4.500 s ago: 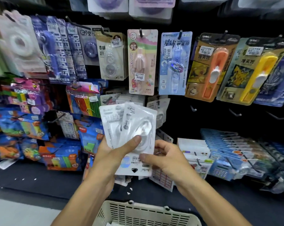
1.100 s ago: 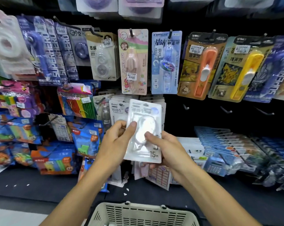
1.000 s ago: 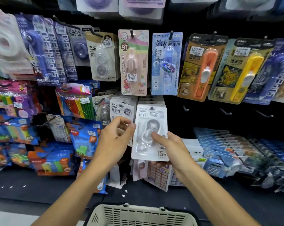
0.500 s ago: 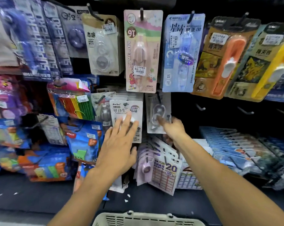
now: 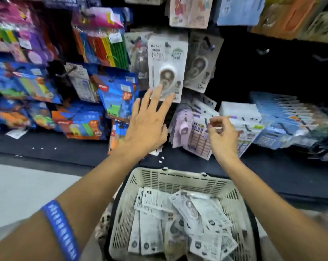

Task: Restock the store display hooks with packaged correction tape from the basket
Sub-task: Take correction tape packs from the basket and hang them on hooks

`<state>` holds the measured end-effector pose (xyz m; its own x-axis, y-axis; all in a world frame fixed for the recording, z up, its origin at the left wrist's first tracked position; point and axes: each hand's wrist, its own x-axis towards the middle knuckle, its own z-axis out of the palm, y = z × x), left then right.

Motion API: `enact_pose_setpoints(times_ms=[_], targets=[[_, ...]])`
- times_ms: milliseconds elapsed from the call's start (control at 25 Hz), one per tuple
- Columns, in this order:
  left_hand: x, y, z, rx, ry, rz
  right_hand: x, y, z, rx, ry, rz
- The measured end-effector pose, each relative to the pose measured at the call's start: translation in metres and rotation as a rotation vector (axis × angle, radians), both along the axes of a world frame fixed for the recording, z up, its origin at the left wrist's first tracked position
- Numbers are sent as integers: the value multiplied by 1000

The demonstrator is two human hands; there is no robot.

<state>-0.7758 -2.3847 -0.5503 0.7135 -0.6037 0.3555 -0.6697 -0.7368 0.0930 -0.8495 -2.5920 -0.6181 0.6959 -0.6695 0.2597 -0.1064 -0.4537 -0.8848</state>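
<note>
Against a dark store display wall, the left hand [image 5: 147, 125] reaches flat-fingered to hung correction tape packs [image 5: 167, 66], the right hand [image 5: 222, 137] hovers loosely curled and empty; next, lift one pack squarely from the basket [image 5: 180, 180] below.

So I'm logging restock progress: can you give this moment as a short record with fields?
left hand: open, fingertips on the front hanging correction tape pack
right hand: loosely curled, holding nothing, in front of lower packs
basket: white, below the arms, many correction tape packs left inside
empty hooks: bare, upper right
</note>
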Motion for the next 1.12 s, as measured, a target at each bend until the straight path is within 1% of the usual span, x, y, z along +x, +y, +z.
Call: enact_pose_setpoints(times_ms=[40, 80, 160, 200, 240, 280, 320, 360, 480, 560, 720, 800, 880, 960, 1000, 1120], targets=[[-9, 4, -16, 23, 78, 13, -19, 11, -21, -30, 79, 49], [-22, 10, -39, 72, 179, 32, -39, 21, -47, -49, 215, 131], [-57, 29, -97, 230, 395, 61, -76, 33, -96, -94, 611, 400], [-77, 42, -127, 317, 495, 77, -95, 34, -119, -175, 817, 541], [-95, 55, -155, 398, 583, 88, -114, 31, -139, -311, 984, 653], [-112, 67, -179, 468, 670, 92, -133, 25, -154, -471, 1107, 724], [-125, 76, -199, 524, 748, 84, -149, 17, -167, -597, 1178, 761], [-134, 82, -213, 569, 810, 56, -163, 10, -177, -676, 1226, 775], [-143, 83, -233, 622, 922, -76, -182, 3, -195, -788, 1383, 793], [-142, 77, -236, 615, 962, -101, -185, 9, -206, -833, 1400, 799], [-140, 64, -244, 606, 943, -111, -186, 3, -221, -819, 1291, 838], [-138, 58, -249, 580, 944, -111, -180, -1, -226, -914, 1219, 800], [-136, 53, -254, 561, 951, -97, -172, 1, -232, -961, 1205, 751], [-137, 50, -257, 573, 940, -97, -162, 5, -230, -978, 1178, 697], [-137, 49, -259, 572, 935, -95, -156, 7, -227, -986, 1131, 673], [-134, 47, -259, 520, 938, -67, -132, 2, -207, -960, 1065, 707]])
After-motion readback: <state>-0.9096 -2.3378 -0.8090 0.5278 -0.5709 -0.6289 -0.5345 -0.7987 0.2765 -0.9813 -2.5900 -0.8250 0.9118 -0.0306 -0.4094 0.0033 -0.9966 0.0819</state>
